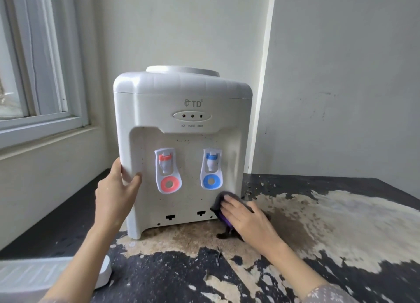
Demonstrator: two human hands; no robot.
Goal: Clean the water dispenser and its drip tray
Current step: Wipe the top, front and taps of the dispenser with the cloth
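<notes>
A white tabletop water dispenser (181, 111) stands on a worn dark table, with a red tap (167, 170) and a blue tap (211, 168) on its speckled front panel. My left hand (116, 189) grips the dispenser's left front edge, thumb curled round it. My right hand (245, 216) presses a dark purple cloth (221, 208) flat against the lower right of the front panel, below the blue tap. The white drip tray (34, 277) lies detached on the table at the bottom left, partly behind my left forearm.
The table top (341, 234) is black with large peeled beige patches. A window and its sill (45, 125) are at the left. Walls close in behind the dispenser, with a corner post (263, 98) at its right.
</notes>
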